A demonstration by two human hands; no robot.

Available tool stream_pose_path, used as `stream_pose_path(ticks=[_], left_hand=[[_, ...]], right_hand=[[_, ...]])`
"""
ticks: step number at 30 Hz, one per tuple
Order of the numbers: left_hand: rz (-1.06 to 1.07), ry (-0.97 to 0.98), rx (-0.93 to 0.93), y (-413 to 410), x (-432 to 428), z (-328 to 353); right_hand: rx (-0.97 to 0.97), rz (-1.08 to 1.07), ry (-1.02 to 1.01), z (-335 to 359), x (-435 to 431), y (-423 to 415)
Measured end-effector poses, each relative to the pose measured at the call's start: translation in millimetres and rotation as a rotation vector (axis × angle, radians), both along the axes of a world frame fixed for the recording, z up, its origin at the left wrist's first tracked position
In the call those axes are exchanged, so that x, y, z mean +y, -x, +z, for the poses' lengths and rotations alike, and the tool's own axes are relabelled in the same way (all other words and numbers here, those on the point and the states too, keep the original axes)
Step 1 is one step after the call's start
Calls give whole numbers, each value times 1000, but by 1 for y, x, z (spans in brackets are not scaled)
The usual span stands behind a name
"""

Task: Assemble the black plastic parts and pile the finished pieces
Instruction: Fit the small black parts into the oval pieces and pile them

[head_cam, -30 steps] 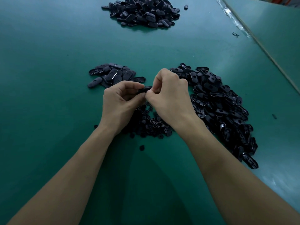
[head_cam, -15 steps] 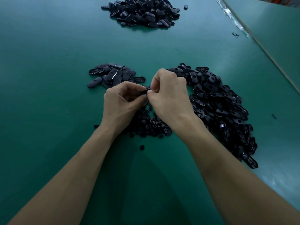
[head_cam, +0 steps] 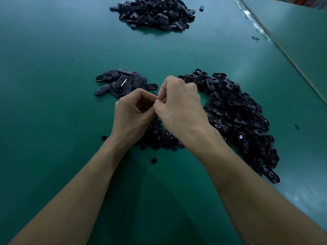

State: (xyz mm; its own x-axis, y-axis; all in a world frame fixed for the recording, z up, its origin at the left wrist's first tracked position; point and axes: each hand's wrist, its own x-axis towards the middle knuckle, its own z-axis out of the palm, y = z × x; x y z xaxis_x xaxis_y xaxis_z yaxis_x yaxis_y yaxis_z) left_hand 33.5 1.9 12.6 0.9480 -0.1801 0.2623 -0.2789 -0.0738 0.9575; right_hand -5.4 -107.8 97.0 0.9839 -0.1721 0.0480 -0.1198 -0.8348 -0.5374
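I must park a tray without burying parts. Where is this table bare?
Bare: the green table's left side, beside the small pile of oval black plastic pieces, and the band between it and the far black heap. Crowded: the centre's small black parts and the long black pile at right.

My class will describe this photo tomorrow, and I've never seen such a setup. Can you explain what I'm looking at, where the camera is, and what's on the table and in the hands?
There is no machine here: a person works with bare hands. The single picture comes from a camera worn on the head, looking forward and down. The left hand and right hand meet over a green table. Both pinch a small black part, mostly hidden in their grip. Four heaps of black plastic pieces lie around: a near-left heap, a big right heap, a heap of smaller bits under the wrists, and a far heap.
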Motion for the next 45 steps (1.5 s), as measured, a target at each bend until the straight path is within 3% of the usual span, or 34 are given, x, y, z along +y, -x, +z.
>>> stream_pose_path(ticks=[8,19,26,45], left_hand=[[-36,63,53,-4,2,-4],[-64,192,148,-4,2,-1],[-88,239,168,-5,2,-2],[-96,386,256,-8,4,-2]], right_hand=[[43,19,-112,-5,-21,-2],[-66,54,-112,-18,-37,-11],[0,136,-323,-21,-51,-17],[-115,115,-300,-24,-43,-14]])
